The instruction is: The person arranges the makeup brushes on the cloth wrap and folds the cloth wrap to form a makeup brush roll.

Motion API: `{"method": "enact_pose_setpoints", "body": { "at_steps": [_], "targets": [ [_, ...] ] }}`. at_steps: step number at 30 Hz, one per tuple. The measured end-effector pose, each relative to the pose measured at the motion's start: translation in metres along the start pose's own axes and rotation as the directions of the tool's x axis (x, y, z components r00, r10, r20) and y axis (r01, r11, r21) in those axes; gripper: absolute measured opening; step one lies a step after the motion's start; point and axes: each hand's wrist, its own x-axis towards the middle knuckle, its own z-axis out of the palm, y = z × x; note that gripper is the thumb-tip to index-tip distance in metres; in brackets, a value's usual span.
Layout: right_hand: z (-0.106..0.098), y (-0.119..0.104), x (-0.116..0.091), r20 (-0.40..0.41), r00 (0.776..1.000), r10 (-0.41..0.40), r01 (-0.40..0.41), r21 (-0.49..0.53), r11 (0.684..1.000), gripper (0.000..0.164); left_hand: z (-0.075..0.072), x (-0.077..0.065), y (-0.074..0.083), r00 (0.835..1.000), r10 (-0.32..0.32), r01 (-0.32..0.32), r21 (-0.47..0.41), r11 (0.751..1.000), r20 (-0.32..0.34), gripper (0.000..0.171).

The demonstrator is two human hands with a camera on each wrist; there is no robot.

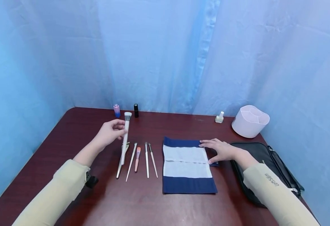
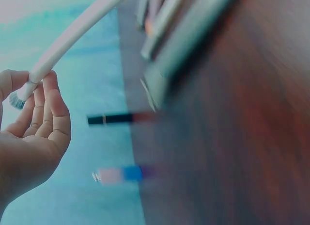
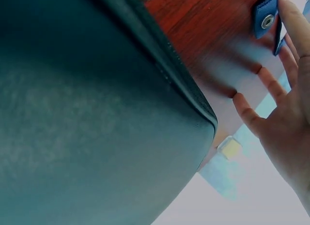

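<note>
Pinched between thumb and fingers of my left hand (image 1: 109, 134) is a white-handled makeup brush (image 1: 126, 130), bristles up, lifted above the table. In the left wrist view the thumb and fingertips meet near the brush's bristle end (image 2: 48, 62). Below it, several brushes lie side by side, among them a short pink brush (image 1: 137, 159) and a slim brush (image 1: 146, 161). My right hand (image 1: 222, 150) touches the right edge of a spread navy-and-white fabric brush roll (image 1: 188, 185), fingers extended. A blue strap with a metal snap (image 3: 265, 20) shows beside its fingers in the right wrist view.
A black zip case (image 1: 248, 147) lies at the right, partly under the right forearm. Along the back stand a pink-and-blue bottle (image 1: 116, 110), a black tube (image 1: 136, 110), a nail polish bottle (image 1: 219, 117) and a white divided holder (image 1: 247, 124). Blue curtains surround the table.
</note>
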Motion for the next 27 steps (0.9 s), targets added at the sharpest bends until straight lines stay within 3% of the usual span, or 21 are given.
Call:
{"method": "enact_pose_setpoints", "body": {
  "at_steps": [8, 14, 21, 27],
  "targets": [
    [-0.004, 0.003, 0.006, 0.019, 1.0, 0.0, -0.002, 0.091, 0.996, 0.079, 0.037, 0.022, 0.03, 1.0, 0.026, -0.026, -0.163, 0.986, 0.0, 0.03],
    [-0.004, 0.007, 0.01, 0.026, 1.0, 0.006, -0.009, 0.13, 0.992, 0.077, 0.062, 0.032, 0.046, 1.0, 0.027, -0.024, -0.197, 0.98, 0.009, 0.025],
    [-0.006, 0.007, 0.009, 0.034, 0.999, 0.002, -0.006, 0.129, 0.992, 0.077, 0.092, 0.056, 0.042, 0.995, 0.093, -0.088, -0.138, 0.986, 0.03, 0.026],
    [-0.001, 0.007, 0.009, 0.039, 0.999, -0.002, -0.004, 0.151, 0.988, 0.078, 0.114, 0.071, 0.035, 0.993, 0.101, -0.089, -0.191, 0.978, 0.056, 0.023]
  ]
}}
